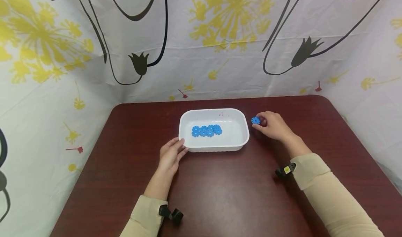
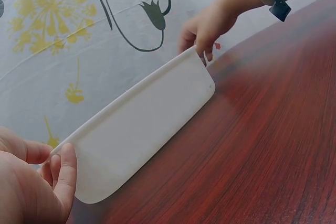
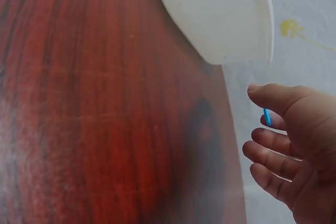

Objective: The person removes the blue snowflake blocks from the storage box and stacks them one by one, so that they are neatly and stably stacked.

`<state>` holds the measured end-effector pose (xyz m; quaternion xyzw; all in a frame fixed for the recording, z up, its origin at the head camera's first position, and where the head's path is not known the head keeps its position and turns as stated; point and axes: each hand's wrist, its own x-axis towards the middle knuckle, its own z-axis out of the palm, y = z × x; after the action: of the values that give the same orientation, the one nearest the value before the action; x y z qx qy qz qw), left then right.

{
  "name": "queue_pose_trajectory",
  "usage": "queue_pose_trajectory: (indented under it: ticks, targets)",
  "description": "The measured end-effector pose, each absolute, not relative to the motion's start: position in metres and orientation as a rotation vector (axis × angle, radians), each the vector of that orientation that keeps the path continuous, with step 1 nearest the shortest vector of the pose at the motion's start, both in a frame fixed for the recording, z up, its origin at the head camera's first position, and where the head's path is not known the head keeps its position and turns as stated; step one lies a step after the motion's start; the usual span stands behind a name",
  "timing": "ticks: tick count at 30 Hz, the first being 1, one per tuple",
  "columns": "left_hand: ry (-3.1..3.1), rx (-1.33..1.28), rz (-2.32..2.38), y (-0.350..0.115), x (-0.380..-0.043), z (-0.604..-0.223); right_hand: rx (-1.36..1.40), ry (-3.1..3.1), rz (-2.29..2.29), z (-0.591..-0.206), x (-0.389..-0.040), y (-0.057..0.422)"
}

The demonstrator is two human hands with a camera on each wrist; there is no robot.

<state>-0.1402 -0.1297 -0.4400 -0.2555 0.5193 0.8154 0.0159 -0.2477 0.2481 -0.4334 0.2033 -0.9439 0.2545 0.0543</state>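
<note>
A white rectangular plastic tray [image 1: 232, 139] stands on the table, holding several blue notched discs [image 1: 206, 131] joined in a row on its floor. My left hand [image 1: 171, 155] grips the tray's front left corner; in the left wrist view the thumb and fingers [image 2: 67, 174] are at its rim. Just right of the tray, my right hand [image 1: 273, 126] pinches one blue notched disc [image 1: 255, 120] between thumb and forefinger. From the right wrist, that disc shows only as a thin blue edge [image 3: 267, 117] behind the thumb, the other fingers loosely curled.
The dark reddish-brown table [image 1: 232, 191] has its far edge just behind the tray. A pale cloth [image 1: 188, 73] with yellow and grey plant prints hangs behind and beside the table. Black straps with small devices [image 1: 285, 170] sit at both sleeve cuffs.
</note>
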Motion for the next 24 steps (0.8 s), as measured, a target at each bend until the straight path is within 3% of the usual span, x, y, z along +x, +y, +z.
queue_pose_trajectory:
  ticks: [24]
  targets:
    - [1.6, -0.793, 2.529, -0.13, -0.142, -0.439, 0.737, -3.061, 0.786, -0.447, -0.245, 0.249]
